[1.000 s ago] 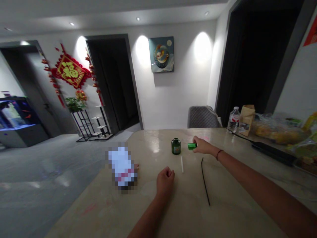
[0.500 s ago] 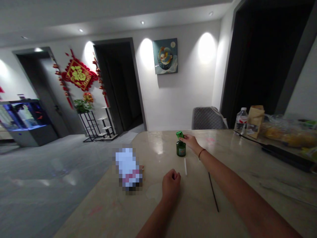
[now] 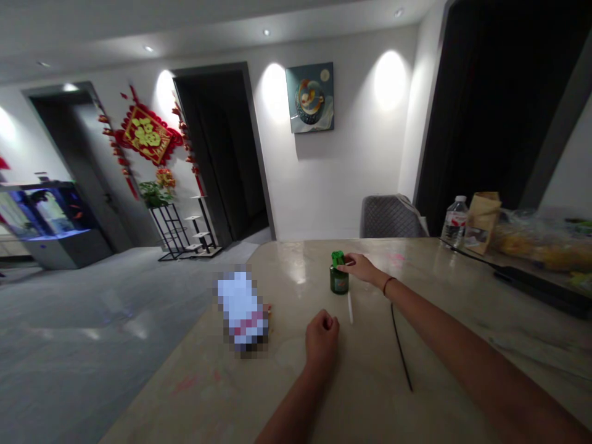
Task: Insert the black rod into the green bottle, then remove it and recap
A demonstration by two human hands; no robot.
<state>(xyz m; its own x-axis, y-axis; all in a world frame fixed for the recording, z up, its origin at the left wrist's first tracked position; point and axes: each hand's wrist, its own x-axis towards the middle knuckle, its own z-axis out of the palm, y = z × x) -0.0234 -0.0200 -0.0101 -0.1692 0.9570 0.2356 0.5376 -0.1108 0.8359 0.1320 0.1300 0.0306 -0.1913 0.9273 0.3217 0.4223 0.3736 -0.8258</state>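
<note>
Green cap (image 3: 338, 259): sits on top of the dark green glass bottle (image 3: 339, 281), right-hand fingertips against its side.
Right fingers (image 3: 346, 261): pressed together and reaching forward; whether they pinch the cap, I cannot tell.
Right hand (image 3: 364, 269): held level, just beside the bottle's top.
Right wrist: wears a thin dark bracelet (image 3: 389, 284).
Left fingers (image 3: 326, 320): curled into a loose fist, holding nothing.
Left hand (image 3: 322, 339): low over the tabletop, nearer the viewer than the bottle.
Bottle's place: standing upright on the cream marble tabletop (image 3: 287, 394), near its far edge.
Around the hands: a white stick (image 3: 350, 307) lies just right of the bottle; a thin black cord (image 3: 400, 348) lies farther right, under the right forearm; a pixelated object (image 3: 243, 311) lies left of the left hand.
Far end: a plastic water bottle (image 3: 455, 222) and a paper bag (image 3: 483, 222) stand beyond the table's right side.
</note>
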